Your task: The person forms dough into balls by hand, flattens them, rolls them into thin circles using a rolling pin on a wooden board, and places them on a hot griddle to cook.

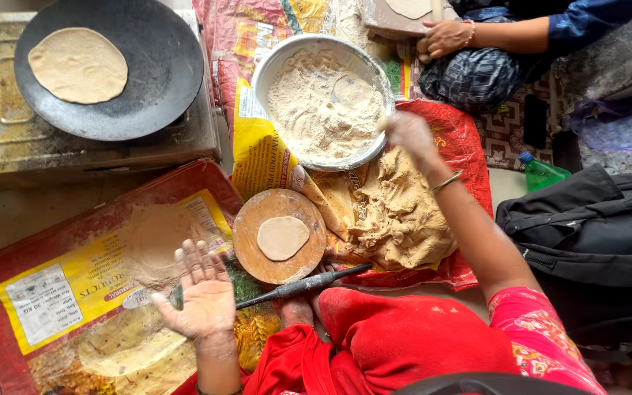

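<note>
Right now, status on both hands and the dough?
Left hand open, palm up, empty. Right hand at rim of flour bowl, grip unclear. Small dough disc on round board; rolling pin beside.

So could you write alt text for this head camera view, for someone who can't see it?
Seen from above, a person's right hand reaches into a flour bowl while the left hand hovers open. A dough disc lies on a round board; a flatbread sits on a pan.
</note>
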